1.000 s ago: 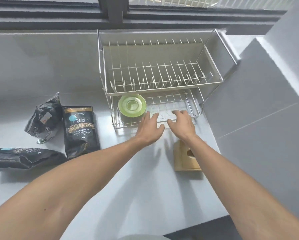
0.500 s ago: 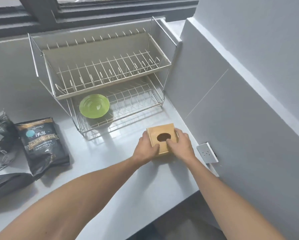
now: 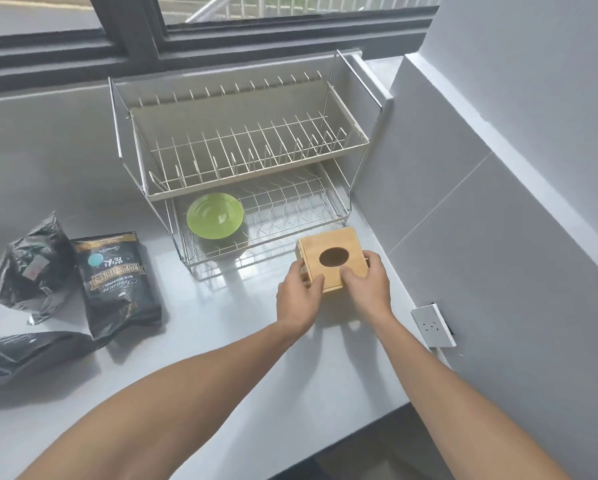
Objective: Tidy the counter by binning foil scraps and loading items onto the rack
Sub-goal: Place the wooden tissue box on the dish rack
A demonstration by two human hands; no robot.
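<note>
The left hand and the right hand clasp the wooden box between them, fingers curled narrowly around its near edges, the right thumb on the top face just below the oval opening. The box sits just ahead of the fingertips, apparently raised a little off the counter, right in front of the dish rack. Beyond the fingers, the lower tier has free wire beside the green bowl, off to the left. To load it well, the person should keep the box level, press evenly from both sides, and clear the rack's front rail before setting it down. Black foil bags lie far left of the left hand.
</note>
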